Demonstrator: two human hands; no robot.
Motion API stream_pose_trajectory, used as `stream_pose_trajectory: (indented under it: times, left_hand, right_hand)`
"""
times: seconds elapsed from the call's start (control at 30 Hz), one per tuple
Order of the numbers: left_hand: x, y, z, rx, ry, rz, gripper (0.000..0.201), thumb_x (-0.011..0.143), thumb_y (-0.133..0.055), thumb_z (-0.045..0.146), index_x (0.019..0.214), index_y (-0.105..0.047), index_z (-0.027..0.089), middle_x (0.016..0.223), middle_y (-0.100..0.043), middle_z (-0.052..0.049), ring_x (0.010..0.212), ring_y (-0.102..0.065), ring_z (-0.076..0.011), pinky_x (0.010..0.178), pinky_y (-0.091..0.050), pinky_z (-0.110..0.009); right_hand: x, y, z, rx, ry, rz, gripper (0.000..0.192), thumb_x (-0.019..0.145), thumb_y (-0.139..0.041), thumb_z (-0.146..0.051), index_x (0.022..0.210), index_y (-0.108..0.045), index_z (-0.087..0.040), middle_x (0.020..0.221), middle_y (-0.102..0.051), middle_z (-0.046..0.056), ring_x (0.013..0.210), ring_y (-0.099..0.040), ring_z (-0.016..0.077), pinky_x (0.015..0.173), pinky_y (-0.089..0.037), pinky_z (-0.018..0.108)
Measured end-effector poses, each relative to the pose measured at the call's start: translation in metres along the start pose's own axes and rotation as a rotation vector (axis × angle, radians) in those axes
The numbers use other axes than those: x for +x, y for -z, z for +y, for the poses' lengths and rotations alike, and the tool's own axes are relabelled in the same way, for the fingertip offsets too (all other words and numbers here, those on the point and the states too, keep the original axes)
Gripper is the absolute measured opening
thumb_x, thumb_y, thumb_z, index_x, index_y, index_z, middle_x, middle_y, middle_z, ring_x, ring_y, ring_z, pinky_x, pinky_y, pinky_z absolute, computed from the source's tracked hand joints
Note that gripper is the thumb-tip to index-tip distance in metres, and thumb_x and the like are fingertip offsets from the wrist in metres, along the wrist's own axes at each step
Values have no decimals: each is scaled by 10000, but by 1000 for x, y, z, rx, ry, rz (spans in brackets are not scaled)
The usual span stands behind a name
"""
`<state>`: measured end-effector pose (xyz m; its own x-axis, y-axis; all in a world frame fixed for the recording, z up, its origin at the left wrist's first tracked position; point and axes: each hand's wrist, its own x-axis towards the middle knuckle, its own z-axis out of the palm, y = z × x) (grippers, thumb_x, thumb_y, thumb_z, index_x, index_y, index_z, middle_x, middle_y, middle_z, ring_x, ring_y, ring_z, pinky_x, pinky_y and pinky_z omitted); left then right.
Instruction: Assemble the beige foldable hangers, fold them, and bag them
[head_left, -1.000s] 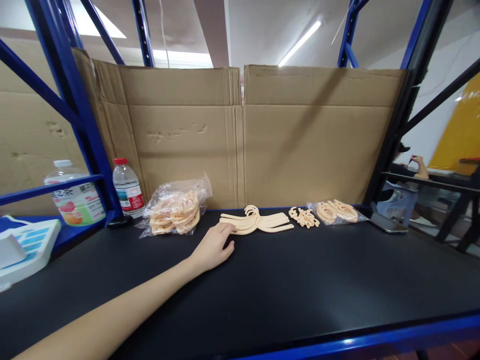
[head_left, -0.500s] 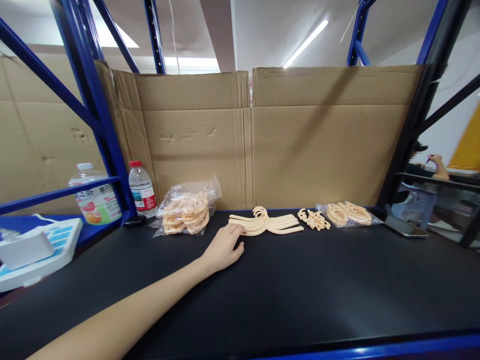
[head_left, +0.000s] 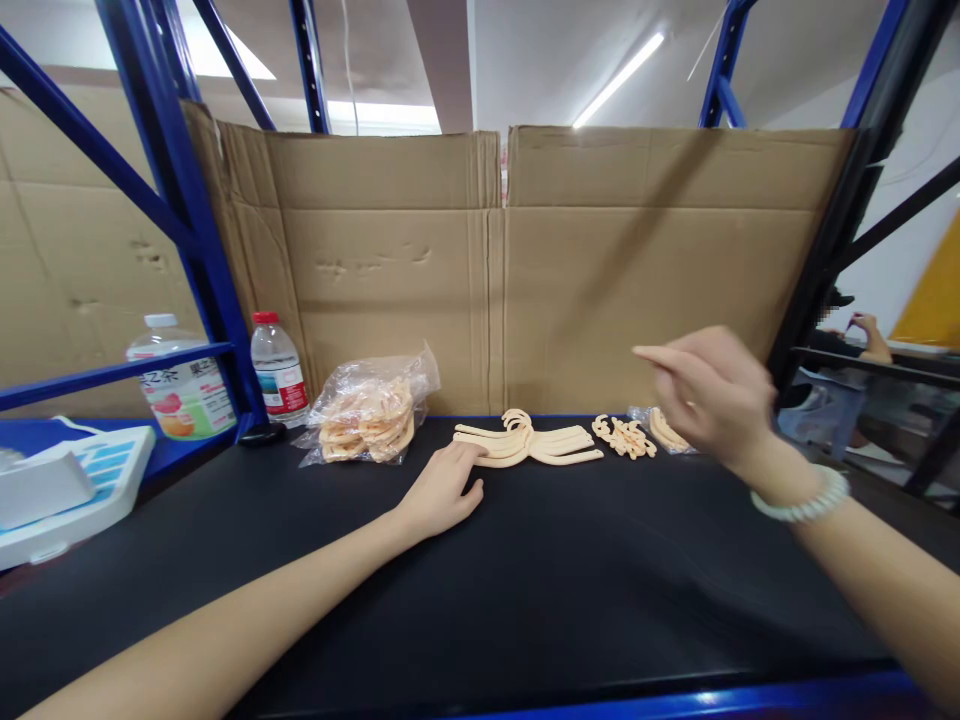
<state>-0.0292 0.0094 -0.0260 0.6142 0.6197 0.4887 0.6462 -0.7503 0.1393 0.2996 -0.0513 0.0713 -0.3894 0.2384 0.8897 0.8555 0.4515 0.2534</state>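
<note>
**Left hand at the hanger stack, right hand raised**

My left hand lies flat on the black tabletop, fingers loosely spread, tips touching the left end of the hanger stack. The stack: pale peach plastic, thin curved arms fanned out, hooks bunched at top centre, near the cardboard wall. My right hand hovers above the table, fingers extended leftward, gripping nothing visible. Beneath it, small peach clips. Bagged peach parts sit left of the stack.
</note>
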Motion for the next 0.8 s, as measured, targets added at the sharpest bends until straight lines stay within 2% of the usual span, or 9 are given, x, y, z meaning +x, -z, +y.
stream_pose_trajectory:
  times: [0.07,0.13,0.17,0.23,0.33,0.43,0.53,0.7,0.8]
  left_hand:
    - [0,0,0,3,14,-2,364,793,-508,141,1157,-500,144,1175,-595,-142,1148,-527,-282,970,-429,-462]
    - [0,-1,0,8,24,-6,379,798,-509,154,1177,-486,149,1177,-593,-140,1154,-527,-283,970,-431,-462]
    - [0,-1,-1,10,29,-7,383,800,-508,161,1182,-482,157,1176,-593,-134,1154,-529,-281,970,-434,-459]
    - [1,-1,-1,11,33,-7,388,804,-504,169,1191,-476,166,1178,-594,-127,1150,-535,-275,971,-438,-452]
    - [2,-2,-2,8,21,-1,392,805,-497,179,1196,-478,159,1184,-596,-134,1148,-536,-281,972,-439,-459]
    - [3,-2,-3,10,12,-4,373,806,-487,187,1177,-498,150,1175,-606,-140,1132,-542,-289,962,-443,-469]
    - [4,-1,-3,20,3,-18,339,812,-477,190,1145,-522,146,1164,-612,-143,1110,-548,-291,950,-445,-475]
    - [3,-2,-4,48,3,-47,325,831,-469,200,1142,-533,132,1200,-593,-156,1132,-526,-295,967,-423,-489]
    - [3,-3,-5,53,9,-57,327,834,-469,199,1147,-535,134,1216,-586,-154,1143,-519,-290,981,-411,-489]
  right_hand:
    - [-19,-23,23,28,-179,-180,238,865,-480,-195,984,-684,-162,821,-680,87,769,-622,201,696,-487,326]
    - [-43,-45,48,66,-427,-355,241,841,-489,-224,921,-703,-150,820,-704,92,704,-635,196,647,-489,309]
    - [-56,-54,60,86,-488,-450,239,828,-508,-242,918,-712,-156,852,-716,95,702,-642,197,642,-488,306]
    - [-76,-62,77,101,-548,-526,263,838,-513,-280,946,-721,-161,907,-726,99,726,-649,204,660,-485,306]
    - [-89,-63,87,128,-549,-589,273,846,-520,-290,962,-727,-155,936,-731,103,746,-656,205,669,-481,295]
    - [-91,-62,89,145,-464,-658,250,840,-535,-268,943,-733,-154,892,-737,96,736,-664,206,666,-488,286]
    - [-95,-68,91,120,-404,-650,247,837,-529,-227,966,-729,-163,917,-737,97,784,-675,222,704,-505,300]
    - [-105,-80,96,145,-321,-665,243,812,-523,-142,927,-734,-180,977,-730,87,931,-656,247,870,-484,366]
    - [-109,-85,97,153,-282,-664,244,808,-527,-135,922,-737,-187,988,-727,87,955,-645,261,898,-473,399]
